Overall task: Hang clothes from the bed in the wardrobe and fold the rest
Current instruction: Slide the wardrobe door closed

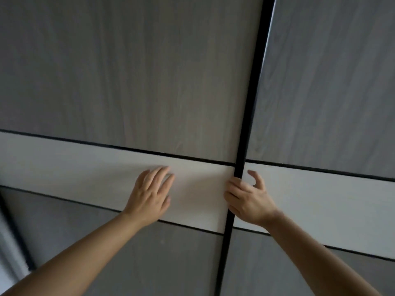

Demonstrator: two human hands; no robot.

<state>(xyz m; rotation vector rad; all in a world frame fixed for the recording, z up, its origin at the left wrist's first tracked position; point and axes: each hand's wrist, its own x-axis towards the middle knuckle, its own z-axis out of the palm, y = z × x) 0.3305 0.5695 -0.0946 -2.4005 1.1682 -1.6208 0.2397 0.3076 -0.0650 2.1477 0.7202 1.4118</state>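
Grey wood-grain wardrobe door (128, 71), crossed by a white band, fills the frame's left and centre; the left hand (149, 195) presses flat on it, fingers straight. Centre-right, the right hand (248, 199) curls round the black door edge (250, 103). Step in hand appears to be door operation; next move likely requires a sideways slide.

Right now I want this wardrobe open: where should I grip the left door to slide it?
Grip the black edge strip of the left door, coming from its right side. The panels look flat and handle-free; only the strip offers a lip. The right hand curls its fingers there, the left hand flat on the white band.
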